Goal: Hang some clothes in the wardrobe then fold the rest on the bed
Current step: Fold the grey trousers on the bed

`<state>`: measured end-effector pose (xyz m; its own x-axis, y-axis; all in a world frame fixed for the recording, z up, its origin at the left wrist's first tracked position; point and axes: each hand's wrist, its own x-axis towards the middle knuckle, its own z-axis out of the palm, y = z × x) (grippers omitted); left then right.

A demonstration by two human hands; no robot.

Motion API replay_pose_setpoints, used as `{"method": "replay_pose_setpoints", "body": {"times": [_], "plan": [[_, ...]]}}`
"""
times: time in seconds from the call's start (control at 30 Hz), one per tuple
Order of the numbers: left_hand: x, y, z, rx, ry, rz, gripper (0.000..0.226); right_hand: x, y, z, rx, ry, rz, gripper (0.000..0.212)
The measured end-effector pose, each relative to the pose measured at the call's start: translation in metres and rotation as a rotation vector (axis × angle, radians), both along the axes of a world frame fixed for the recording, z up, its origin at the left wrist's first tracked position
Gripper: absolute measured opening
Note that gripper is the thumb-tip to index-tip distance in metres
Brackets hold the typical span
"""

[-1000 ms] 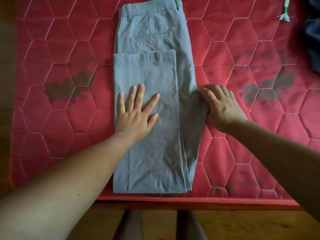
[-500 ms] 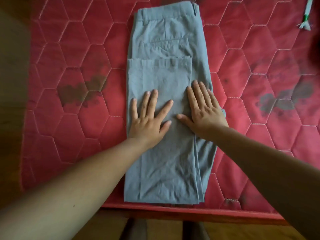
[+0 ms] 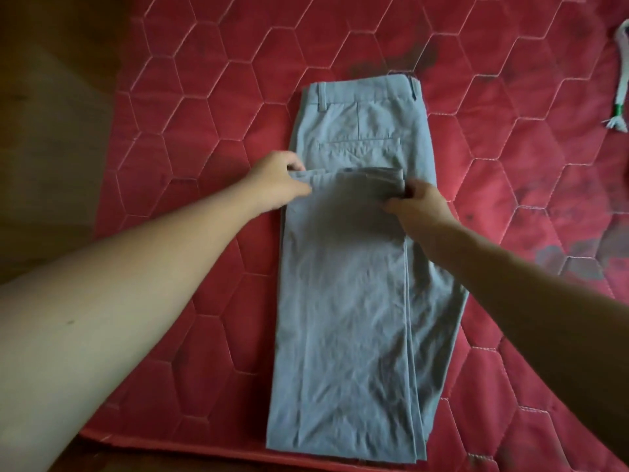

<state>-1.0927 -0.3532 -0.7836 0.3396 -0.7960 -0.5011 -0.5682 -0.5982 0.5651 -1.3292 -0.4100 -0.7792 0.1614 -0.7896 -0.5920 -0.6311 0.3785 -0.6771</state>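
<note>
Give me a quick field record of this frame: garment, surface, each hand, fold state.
garment: grey trousers, legs doubled back toward the waistband
surface: red quilted mattress, trousers lying near its front edge
left hand: pinches left corner of the folded-over hem edge
right hand: grips right corner of the same edge
fold state: hem edge just below the back pocket
other: white cord with green band, far right

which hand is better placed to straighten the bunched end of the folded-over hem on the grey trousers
Right. The right hand pinches the grey fabric trousers right at that bunched corner; the left hand grips the flatter opposite corner.
</note>
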Motion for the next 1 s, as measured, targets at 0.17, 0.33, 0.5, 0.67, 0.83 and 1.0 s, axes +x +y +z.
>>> {"method": "replay_pose_setpoints", "body": {"times": [0.17,0.33,0.5,0.67,0.83,1.0], "plan": [[0.002,0.02,0.003,-0.055,0.164,0.125,0.019,-0.011,-0.002,0.013,-0.017,-0.069,0.058,0.015],[0.032,-0.059,0.015,-0.181,0.191,0.161,0.033,0.016,-0.085,0.021,-0.229,0.029,0.076,0.02],[0.02,-0.092,0.007,-0.161,-0.307,0.112,0.06,0.045,-0.108,0.021,-0.42,0.297,0.312,0.068],[-0.077,0.072,-0.024,-0.325,-0.471,-0.264,0.064,-0.011,0.04,-0.008,-0.706,0.54,0.78,0.075],[-0.112,0.173,-0.059,-0.194,-0.593,-0.445,0.066,-0.065,0.109,-0.052,-0.635,0.588,0.879,0.078],[-0.111,0.171,-0.063,-0.206,-0.606,-0.443,0.066,-0.063,0.111,-0.059,-0.641,0.615,0.874,0.079]]}}
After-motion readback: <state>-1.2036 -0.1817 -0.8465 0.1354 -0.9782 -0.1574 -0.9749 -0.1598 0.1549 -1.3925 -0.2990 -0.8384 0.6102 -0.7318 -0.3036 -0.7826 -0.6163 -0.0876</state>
